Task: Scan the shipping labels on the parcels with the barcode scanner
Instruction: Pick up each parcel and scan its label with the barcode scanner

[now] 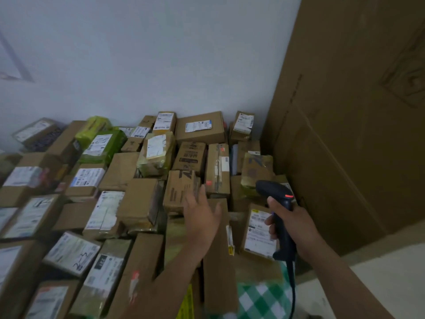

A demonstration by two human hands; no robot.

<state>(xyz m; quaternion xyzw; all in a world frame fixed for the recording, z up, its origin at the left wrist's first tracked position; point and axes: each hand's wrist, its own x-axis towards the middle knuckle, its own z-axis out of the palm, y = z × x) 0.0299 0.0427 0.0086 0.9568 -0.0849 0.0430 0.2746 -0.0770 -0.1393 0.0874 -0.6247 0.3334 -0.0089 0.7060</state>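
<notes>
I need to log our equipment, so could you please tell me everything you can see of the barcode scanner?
The barcode scanner is a black, plastic-looking, pistol-shaped handheld. A red light glows on top of its head, which faces the parcels. The right hand grips its handle, holding it upright; a dark cable hangs from its base.

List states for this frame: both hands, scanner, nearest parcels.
left hand, open, fingers straight, extended toward the brown box; contact unclear.
right hand, grips the barcode scanner by its handle.
barcode scanner, upright, red light lit.
brown box, closed, printed side up, no white label visible.
labelled parcel, below the scanner, label facing up.
</notes>
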